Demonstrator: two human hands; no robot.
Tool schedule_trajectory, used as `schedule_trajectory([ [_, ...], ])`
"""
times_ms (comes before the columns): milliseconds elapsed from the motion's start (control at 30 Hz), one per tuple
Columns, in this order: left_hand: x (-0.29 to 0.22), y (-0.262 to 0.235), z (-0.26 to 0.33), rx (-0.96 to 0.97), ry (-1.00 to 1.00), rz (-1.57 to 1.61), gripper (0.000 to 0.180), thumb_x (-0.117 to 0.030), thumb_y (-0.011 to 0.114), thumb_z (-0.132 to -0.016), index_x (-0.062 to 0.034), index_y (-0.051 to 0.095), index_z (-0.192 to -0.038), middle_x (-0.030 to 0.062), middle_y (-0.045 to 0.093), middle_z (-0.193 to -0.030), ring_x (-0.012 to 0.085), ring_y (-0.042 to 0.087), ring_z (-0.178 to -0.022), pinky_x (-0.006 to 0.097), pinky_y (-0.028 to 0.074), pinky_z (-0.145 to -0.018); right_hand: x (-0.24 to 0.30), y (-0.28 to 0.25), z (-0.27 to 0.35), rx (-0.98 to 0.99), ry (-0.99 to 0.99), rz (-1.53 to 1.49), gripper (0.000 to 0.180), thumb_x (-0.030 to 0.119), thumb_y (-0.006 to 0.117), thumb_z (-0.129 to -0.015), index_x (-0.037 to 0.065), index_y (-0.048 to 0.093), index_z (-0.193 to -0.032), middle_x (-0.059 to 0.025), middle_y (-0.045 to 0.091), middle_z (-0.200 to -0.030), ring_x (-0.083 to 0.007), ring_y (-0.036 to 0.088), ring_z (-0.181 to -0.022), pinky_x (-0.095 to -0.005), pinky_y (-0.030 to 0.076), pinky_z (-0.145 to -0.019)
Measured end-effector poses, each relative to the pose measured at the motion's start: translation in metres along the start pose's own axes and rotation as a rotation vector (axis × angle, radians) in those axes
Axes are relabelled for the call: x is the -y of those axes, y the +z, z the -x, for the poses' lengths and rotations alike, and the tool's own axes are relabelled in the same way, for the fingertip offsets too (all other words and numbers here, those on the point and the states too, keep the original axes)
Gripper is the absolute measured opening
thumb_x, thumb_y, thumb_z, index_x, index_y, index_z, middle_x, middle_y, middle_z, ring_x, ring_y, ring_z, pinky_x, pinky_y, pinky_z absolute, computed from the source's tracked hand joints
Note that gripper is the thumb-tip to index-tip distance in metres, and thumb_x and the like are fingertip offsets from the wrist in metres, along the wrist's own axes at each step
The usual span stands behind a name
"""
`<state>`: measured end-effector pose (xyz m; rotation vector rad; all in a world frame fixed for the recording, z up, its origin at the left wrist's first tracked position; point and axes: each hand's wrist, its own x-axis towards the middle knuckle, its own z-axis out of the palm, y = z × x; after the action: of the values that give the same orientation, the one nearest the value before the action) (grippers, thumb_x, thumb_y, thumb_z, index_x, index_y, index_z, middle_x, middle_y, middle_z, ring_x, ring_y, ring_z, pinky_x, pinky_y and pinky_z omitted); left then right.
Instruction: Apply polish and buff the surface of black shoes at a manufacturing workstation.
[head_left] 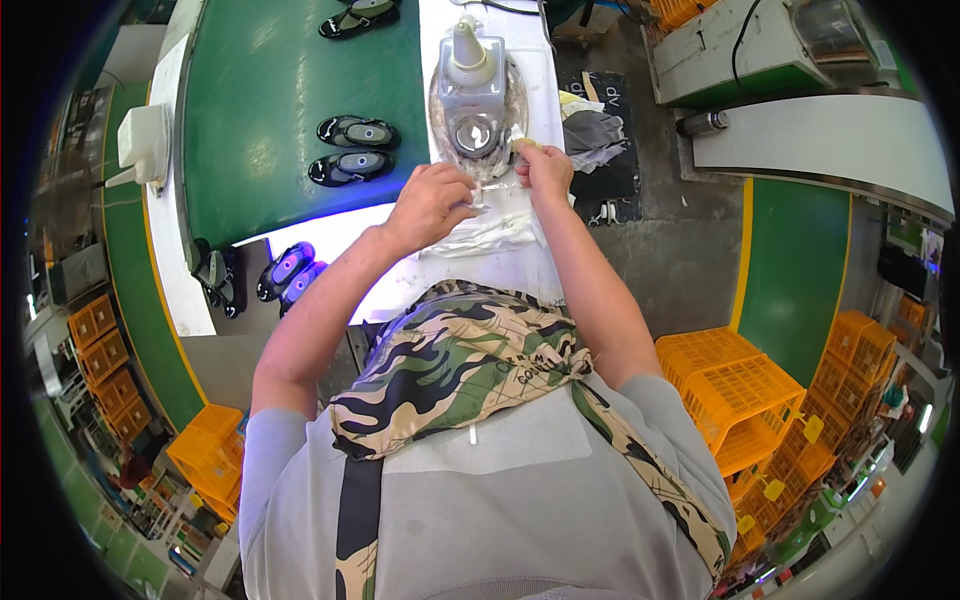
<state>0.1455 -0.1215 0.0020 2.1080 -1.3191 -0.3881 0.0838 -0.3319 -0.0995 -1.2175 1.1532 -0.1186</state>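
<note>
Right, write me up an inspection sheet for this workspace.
Surface: white table beside a green belt.
Job's things: clear tray on the table, holding a translucent container topped by a pale nozzle; black shoes on the belt.
Clutter: crumpled white cloth on the table's near part; grey cloth to its right.
Left grip: by the tray's near edge, fingers curled; contents too small to tell.
Right grip: pinching a small pale piece at the tray's right edge.
Cables: black cable by the table's far end.
Surroundings: orange crates right and left; grey floor.
</note>
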Motion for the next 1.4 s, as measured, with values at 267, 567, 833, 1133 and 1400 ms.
schedule_trajectory([
  [267, 0.012, -0.007, -0.095, 0.259, 0.259, -0.303, 0.013, -0.017, 0.074, -0.072, -0.0049, 0.07, -0.078, 0.0075, 0.058, -0.131, 0.0259, 0.054, -0.117, 0.041, 0.044, -0.092, 0.025, -0.034, -0.002, 0.016, -0.825, 0.558, 0.023, 0.021, 0.075, -0.075, 0.001, 0.066, -0.082, -0.0147, 0.066, -0.077, -0.0324, 0.064, -0.067, -0.043, 0.05, -0.063],
  [567, 0.028, 0.018, -0.135, 0.36, 0.359, -0.304, 0.013, -0.017, 0.072, -0.072, -0.0057, 0.071, -0.08, 0.0053, 0.062, -0.119, 0.023, 0.058, -0.104, 0.038, 0.044, -0.087, 0.041, -0.047, -0.003, 0.087, -1.022, 0.703, 0.013, 0.014, 0.072, -0.075, 0.004, 0.064, -0.078, -0.0139, 0.063, -0.078, -0.0346, 0.064, -0.07, -0.0441, 0.052, -0.062],
  [833, 0.038, 0.035, -0.153, 0.458, 0.387, -0.393, 0.01, -0.016, 0.066, -0.075, -0.0069, 0.068, -0.076, 0.0047, 0.062, -0.092, 0.0239, 0.059, -0.091, 0.037, 0.045, -0.08, 0.05, -0.053, -0.01, 0.2, -1.165, 0.741, 0.013, 0.009, 0.071, -0.069, 0.006, 0.06, -0.073, -0.0119, 0.058, -0.074, -0.0329, 0.063, -0.066, -0.0425, 0.051, -0.059],
  [1133, 0.037, 0.042, -0.152, 0.42, 0.32, -0.435, 0.008, -0.013, 0.06, -0.077, -0.0077, 0.064, -0.073, 0.0079, 0.06, -0.08, 0.027, 0.061, -0.083, 0.038, 0.046, -0.079, 0.061, -0.078, -0.036, 0.331, -1.272, 0.776, 0.011, 0.007, 0.071, -0.071, 0.006, 0.06, -0.073, -0.0114, 0.059, -0.074, -0.0323, 0.063, -0.067, -0.0418, 0.051, -0.06],
  [1400, 0.026, 0.059, -0.147, 0.258, -0.095, -0.512, 0.009, -0.012, 0.063, -0.076, -0.0032, 0.065, -0.075, 0.013, 0.064, -0.088, 0.0314, 0.064, -0.084, 0.043, 0.049, -0.075, 0.064, -0.103, -0.057, 0.3, -0.841, 0.477, 0.015, 0.011, 0.075, -0.076, 0.001, 0.066, -0.083, -0.0115, 0.063, -0.078, -0.027, 0.062, -0.065, -0.0364, 0.05, -0.06],
])
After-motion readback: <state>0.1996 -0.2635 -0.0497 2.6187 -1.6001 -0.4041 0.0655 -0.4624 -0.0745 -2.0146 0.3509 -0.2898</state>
